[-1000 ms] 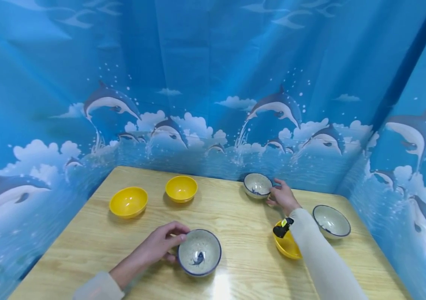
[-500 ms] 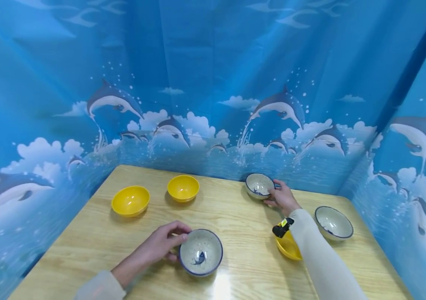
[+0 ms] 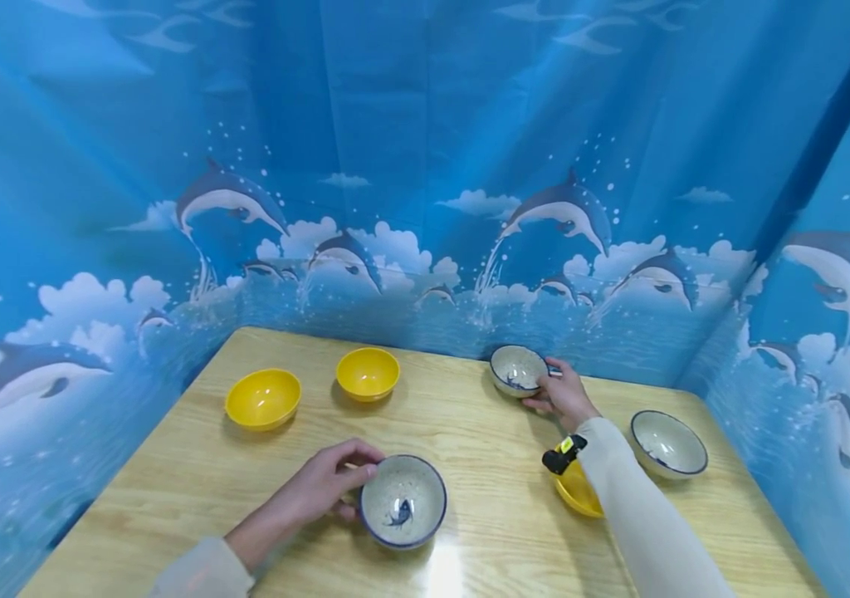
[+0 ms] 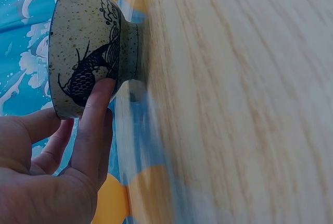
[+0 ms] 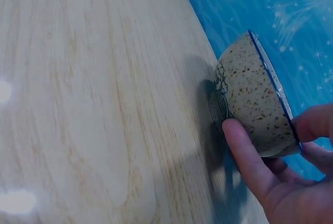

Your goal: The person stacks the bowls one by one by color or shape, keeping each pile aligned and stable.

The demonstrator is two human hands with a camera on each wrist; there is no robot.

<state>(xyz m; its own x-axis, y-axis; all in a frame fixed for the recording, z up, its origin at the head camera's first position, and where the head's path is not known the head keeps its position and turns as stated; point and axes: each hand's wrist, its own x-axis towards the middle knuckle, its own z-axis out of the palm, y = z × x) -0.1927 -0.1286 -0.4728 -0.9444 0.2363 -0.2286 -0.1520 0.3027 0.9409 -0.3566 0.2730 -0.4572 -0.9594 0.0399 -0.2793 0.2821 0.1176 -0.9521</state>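
Note:
My left hand [image 3: 336, 481] grips the left side of a speckled grey ceramic bowl [image 3: 413, 531] near the front of the table, thumb at its dark blue rim. A dark fish is painted on this bowl's outer wall [image 4: 83, 47], where the fingers press low in the left wrist view. Farther back, my right hand [image 3: 565, 396] pinches the right edge of a smaller speckled bowl [image 3: 509, 365]. Its thumb lies at the blue rim, while other fingers support the outer wall [image 5: 255, 94] from below. Both bowls face upward.
Two yellow bowls [image 3: 263, 399] [image 3: 368, 374] stand at the back left of the wooden table [image 3: 305, 573]. Another yellow bowl [image 3: 580, 492] is partly hidden beneath my right forearm. A larger grey bowl [image 3: 668, 443] stands at right. A dolphin-print curtain [image 3: 410, 183] hangs behind.
My right thumb has moved from beside the small bowl onto its rim, and the hand now grips it. The left hand keeps its hold. The head view has shifted slightly.

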